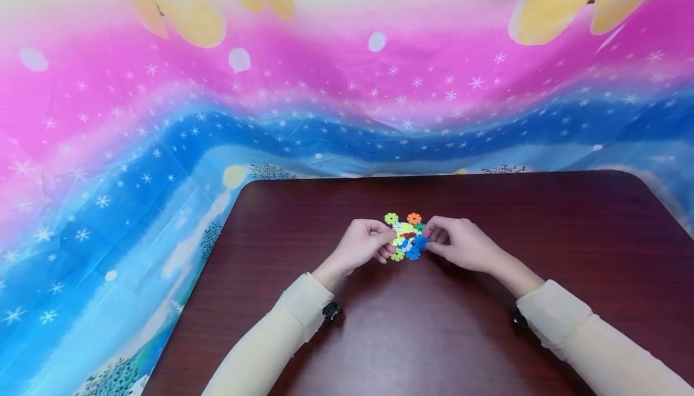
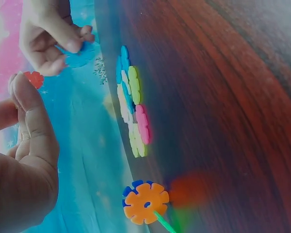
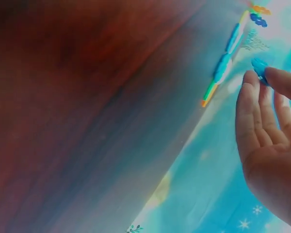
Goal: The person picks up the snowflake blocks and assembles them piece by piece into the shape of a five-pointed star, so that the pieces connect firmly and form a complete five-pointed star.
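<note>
In the head view my left hand [image 1: 364, 243] is at the left side of a cluster of flower-shaped plastic discs [image 1: 397, 255] on the table. Thumb and finger of this hand meet at a red disc [image 2: 35, 79], seen in the left wrist view just past the fingertips. Opposite, my right hand [image 1: 465, 244] pinches a blue disc [image 3: 259, 68] between thumb and fingers. Flat on the table, the cluster includes a yellow-green disc [image 1: 391, 219], an orange disc [image 1: 414, 219] and a lower blue disc [image 1: 414, 254]. The hands partly cover its sides.
An orange disc [image 2: 146, 204] with blue and green ones stands apart from the cluster in the left wrist view. The dark wood table [image 1: 434, 323] ends at a patterned curtain [image 1: 325, 82] behind and to the left.
</note>
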Motion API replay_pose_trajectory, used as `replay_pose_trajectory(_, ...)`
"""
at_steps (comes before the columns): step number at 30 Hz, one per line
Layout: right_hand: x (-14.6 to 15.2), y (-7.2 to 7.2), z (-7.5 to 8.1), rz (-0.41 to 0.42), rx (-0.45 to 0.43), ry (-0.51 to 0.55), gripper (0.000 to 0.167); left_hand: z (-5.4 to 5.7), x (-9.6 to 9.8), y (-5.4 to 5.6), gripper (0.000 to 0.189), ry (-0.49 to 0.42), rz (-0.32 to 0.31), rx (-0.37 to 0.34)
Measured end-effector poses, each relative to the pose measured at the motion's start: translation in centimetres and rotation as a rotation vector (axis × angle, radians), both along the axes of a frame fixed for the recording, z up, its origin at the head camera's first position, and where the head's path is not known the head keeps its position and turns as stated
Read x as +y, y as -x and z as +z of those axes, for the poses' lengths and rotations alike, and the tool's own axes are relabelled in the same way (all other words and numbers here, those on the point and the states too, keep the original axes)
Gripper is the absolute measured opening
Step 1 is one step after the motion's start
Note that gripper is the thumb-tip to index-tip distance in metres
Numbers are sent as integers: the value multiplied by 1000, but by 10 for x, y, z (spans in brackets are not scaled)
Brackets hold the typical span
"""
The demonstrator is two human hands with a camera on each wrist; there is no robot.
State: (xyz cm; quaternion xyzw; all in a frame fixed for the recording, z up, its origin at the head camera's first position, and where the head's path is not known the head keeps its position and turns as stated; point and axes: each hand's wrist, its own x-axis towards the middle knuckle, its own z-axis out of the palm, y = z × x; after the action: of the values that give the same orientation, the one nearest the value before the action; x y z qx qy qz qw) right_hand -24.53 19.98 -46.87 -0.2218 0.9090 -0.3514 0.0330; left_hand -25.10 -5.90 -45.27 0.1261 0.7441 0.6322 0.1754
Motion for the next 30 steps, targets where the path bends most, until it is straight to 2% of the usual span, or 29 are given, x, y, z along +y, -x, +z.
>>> replay_pose_trajectory(3, 0, -8, 5, -26, 27, 49, 18, 2, 2, 0, 17, -7, 3, 1)
replay_pose_trajectory(13, -3, -30, 15, -37, 209, 172, 23, 5, 9, -4, 18, -6, 18, -9)
replay_pose_trajectory(22, -11, -38, 17, -17, 414, 182, 28, 3, 17, -7, 18, -50, 31, -31)
replay_pose_trajectory(30, -13, -40, 14, -49, 492, 185, 28, 4, 23, -10, 20, -89, 71, -49)
